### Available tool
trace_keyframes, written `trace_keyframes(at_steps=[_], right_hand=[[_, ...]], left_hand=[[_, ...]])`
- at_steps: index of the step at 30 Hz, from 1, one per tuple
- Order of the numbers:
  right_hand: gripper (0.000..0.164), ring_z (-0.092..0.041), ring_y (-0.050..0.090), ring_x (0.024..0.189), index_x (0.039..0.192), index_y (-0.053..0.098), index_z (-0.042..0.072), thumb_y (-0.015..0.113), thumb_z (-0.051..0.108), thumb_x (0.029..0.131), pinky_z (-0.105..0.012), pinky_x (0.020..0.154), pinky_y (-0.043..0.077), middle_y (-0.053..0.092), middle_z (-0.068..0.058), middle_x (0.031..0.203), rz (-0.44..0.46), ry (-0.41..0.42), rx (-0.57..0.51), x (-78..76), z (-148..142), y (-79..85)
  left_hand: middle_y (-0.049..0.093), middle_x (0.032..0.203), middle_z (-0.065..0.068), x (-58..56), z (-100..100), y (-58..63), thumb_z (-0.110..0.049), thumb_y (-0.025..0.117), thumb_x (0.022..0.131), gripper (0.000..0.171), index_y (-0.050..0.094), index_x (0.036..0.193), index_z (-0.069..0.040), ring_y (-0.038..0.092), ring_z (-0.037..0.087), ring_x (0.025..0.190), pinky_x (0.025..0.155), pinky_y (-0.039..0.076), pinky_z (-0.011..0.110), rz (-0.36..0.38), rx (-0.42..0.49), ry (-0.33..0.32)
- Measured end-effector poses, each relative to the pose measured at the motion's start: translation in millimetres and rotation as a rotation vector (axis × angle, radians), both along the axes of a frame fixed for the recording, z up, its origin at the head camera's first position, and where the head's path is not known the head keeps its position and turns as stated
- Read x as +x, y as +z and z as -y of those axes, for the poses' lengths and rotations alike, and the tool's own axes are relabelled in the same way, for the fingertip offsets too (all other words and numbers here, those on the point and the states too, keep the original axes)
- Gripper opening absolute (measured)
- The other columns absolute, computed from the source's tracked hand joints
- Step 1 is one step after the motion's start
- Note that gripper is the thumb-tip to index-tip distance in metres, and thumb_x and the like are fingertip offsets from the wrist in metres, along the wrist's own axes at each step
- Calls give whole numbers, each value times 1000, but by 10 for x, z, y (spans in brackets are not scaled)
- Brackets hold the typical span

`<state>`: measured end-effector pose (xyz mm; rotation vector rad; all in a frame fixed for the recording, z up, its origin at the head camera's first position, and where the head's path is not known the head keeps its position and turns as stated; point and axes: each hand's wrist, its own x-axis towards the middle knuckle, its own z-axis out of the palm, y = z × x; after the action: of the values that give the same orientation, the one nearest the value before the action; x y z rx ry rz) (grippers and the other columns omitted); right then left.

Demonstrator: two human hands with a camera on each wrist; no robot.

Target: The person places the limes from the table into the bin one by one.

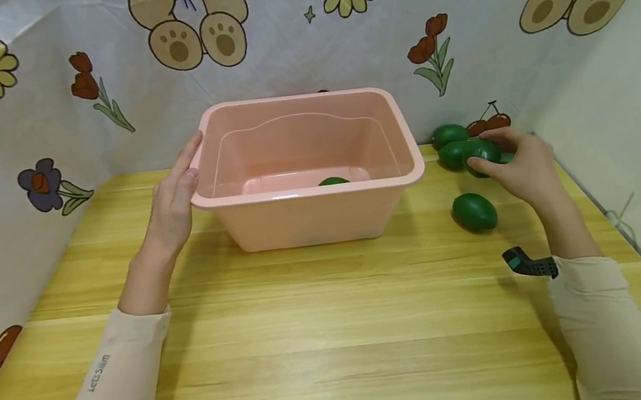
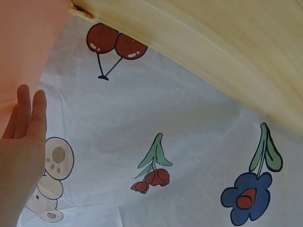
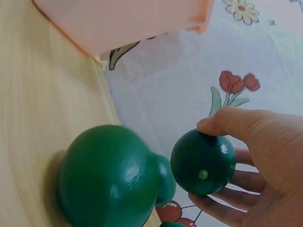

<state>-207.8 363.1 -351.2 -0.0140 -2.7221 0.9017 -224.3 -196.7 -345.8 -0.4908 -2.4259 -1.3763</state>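
A dark green lime [image 3: 203,163] is in the right hand [image 1: 517,162], at the right side of the wooden table [image 1: 340,341]; its thumb and curved fingers pinch it from opposite sides. Whether it clears the tabletop I cannot tell. Three more limes lie clustered around it, one partly hidden behind the hand, and a separate lime [image 1: 474,212] sits nearer the viewer. To their left stands a pink plastic basin [image 1: 305,219], with one lime [image 1: 333,181] partly visible inside. The left hand [image 1: 170,207] touches the basin's left side, its fingers nearly straight. A black strap [image 1: 529,263] juts from the right wrist. Behind hangs a white cloth [image 1: 284,27] printed with bears, tulips, daisies and cherries.
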Motion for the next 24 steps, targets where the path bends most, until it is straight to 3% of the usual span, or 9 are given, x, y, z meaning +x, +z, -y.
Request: trace_keyframes(at_steps=[6,7,9,11,14,18,24], right_hand=[[64,-48,57,129,146,60,6,76,41,96,-69,109,36,62,-27,143,-9,-1,-21,35,75,99],[64,-46,58,129,146,60,6,76,42,96,-67,109,38,63,-26,142,-13,-3,-22,41,87,113],[62,-42,60,127,145,62,9,75,45,96,-48,106,46,65,-23,140,-29,-8,-20,55,114,144],[60,-36,63,124,144,64,12,74,47,96,-28,90,54,68,-21,137,-48,-7,-23,69,155,180],[58,-30,66,121,142,65,16,74,49,95,-7,71,46,71,-19,134,-76,-1,-20,100,227,254],[57,-26,68,118,142,66,17,75,49,95,-5,76,43,72,-17,134,-112,7,-18,158,338,364],[54,10,59,103,140,68,14,78,42,94,-2,81,47,72,-15,131,-173,46,-49,239,477,495]], left_hand=[[46,164,-2,-3,-4,5,-41,31,107,57,40,163,-37,49,32,148,122,34,61,9,-4,8],[45,164,-3,-2,-5,5,-41,31,107,57,39,163,-37,48,32,148,122,34,62,12,-4,6],[45,164,-3,0,-9,6,-42,31,107,57,39,163,-37,48,32,149,122,33,62,14,-2,4],[44,165,-3,1,-9,6,-42,30,107,57,39,163,-37,47,32,149,122,33,62,17,-1,0],[45,164,-2,3,-9,7,-42,30,106,58,39,163,-37,47,31,149,122,33,62,16,1,1],[46,164,-2,-3,-11,8,-41,31,106,58,40,163,-36,48,31,149,122,33,61,10,4,-1],[43,165,-4,-6,-14,5,-41,31,107,58,39,164,-35,46,30,150,123,33,60,7,5,-6]])
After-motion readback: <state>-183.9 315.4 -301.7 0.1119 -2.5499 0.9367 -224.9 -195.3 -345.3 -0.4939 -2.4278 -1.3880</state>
